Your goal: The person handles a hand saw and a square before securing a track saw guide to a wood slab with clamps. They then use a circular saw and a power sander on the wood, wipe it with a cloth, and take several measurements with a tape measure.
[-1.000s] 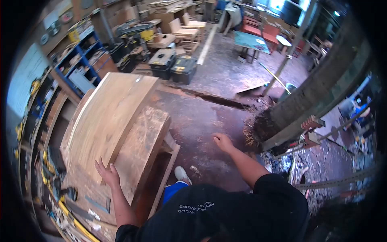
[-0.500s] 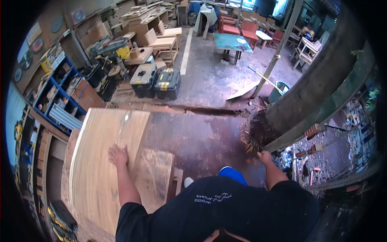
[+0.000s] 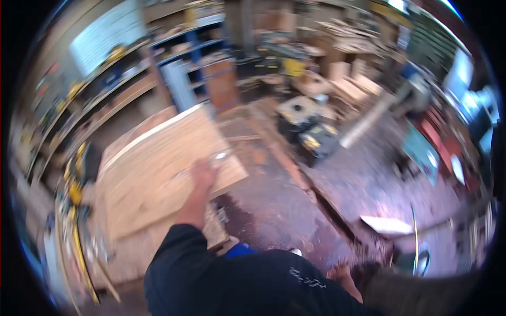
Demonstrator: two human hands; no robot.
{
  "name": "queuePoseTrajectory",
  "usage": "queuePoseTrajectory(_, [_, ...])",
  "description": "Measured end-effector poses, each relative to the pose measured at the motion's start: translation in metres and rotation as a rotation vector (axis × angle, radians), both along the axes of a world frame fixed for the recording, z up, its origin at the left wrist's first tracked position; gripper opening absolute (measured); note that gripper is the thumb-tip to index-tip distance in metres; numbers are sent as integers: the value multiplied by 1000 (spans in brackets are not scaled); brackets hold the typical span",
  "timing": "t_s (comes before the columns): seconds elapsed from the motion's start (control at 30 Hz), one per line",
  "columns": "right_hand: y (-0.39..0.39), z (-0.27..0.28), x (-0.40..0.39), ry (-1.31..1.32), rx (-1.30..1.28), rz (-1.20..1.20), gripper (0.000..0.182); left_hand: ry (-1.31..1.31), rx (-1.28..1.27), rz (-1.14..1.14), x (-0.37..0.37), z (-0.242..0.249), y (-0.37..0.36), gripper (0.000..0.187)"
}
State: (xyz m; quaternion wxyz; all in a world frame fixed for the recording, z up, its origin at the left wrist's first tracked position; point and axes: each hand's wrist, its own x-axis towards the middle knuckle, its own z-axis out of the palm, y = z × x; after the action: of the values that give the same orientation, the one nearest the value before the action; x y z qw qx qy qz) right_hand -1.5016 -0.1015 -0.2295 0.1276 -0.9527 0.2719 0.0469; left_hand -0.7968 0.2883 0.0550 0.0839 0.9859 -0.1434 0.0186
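A wide, pale wooden slab (image 3: 153,181) with a light live edge lies on a larger wooden top (image 3: 145,245). My left hand (image 3: 203,175) rests on the slab near its far right corner, fingers laid out on the surface and somewhat blurred. Just past the fingertips is a small, shiny whitish spot (image 3: 222,155) in the wood. Low on the right, beyond my dark shirt, my right hand (image 3: 340,272) hangs away from the slab. Motion smears its fingers, and I cannot make out anything in it.
Two toolboxes (image 3: 316,138) stand on the floor ahead. A long groove (image 3: 332,208) cuts across the floor. Shelves (image 3: 100,102) with tools line the left wall, beside a blue rack (image 3: 195,52). Clamps and strips (image 3: 76,231) stand at left. A pale board (image 3: 386,225) lies at right.
My view has swung left, bringing the shelves and slab further into it. My left hand has moved along the slab to the shiny spot. My right hand appears lower in view, away from the tree trunk.
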Motion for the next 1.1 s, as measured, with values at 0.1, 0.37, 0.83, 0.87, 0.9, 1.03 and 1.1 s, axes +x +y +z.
queuePoseTrajectory(0.1, [-46, 80, 72, -83, 421, -521, 37, 104, 14, 130, -30, 11, -21, 77])
queuePoseTrajectory(0.37, [-182, 130, 246, -225, 573, -400, 32, 82, -42, 264, -19, 14, -33, 77])
queuePoseTrajectory(0.83, [-376, 68, 380, 298, 176, 210, 33, 64, 2, 426, 231, 14, -125, 76])
queuePoseTrajectory(0.87, [-393, 63, 406, 343, 143, 305, 34, 62, -3, 415, 238, 13, -129, 76])
queuePoseTrajectory(0.9, [-410, 57, 435, 386, 107, 406, 36, 59, -7, 450, 240, 13, -129, 76])
queuePoseTrajectory(1.03, [-500, -68, 531, 567, -15, 802, 41, 57, -21, 412, 234, 10, -129, 76])
queuePoseTrajectory(1.1, [-496, -22, 652, 382, 47, 813, 49, 43, -26, 413, 228, 11, -128, 75])
